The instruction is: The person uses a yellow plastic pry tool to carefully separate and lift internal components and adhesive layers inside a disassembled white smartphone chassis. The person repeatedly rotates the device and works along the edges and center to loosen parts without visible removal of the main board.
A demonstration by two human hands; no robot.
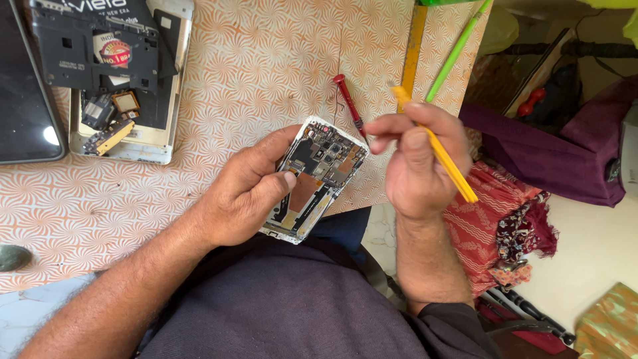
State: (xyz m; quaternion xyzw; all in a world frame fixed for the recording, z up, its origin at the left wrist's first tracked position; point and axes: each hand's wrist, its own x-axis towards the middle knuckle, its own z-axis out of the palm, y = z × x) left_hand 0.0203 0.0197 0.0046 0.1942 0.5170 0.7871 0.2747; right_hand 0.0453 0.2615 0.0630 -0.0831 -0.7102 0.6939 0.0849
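Note:
My left hand (242, 193) grips an opened phone (318, 174) with its back cover off, showing the circuit board and copper-coloured parts. It is held tilted over the front edge of the table (266, 73), my thumb lying across its left side. My right hand (417, 163) holds a yellow tool (446, 163) like a pen, fingertips close to the phone's upper right corner. A red-handled screwdriver (349, 106) lies on the table just beyond the phone.
At the far left sit a dismantled phone frame with loose parts (126, 100) and a dark screen panel (26, 86). A green stick (457, 50) and a yellow ruler (412, 46) lie at the table's right edge. Purple and red cloths (531, 173) are piled to the right.

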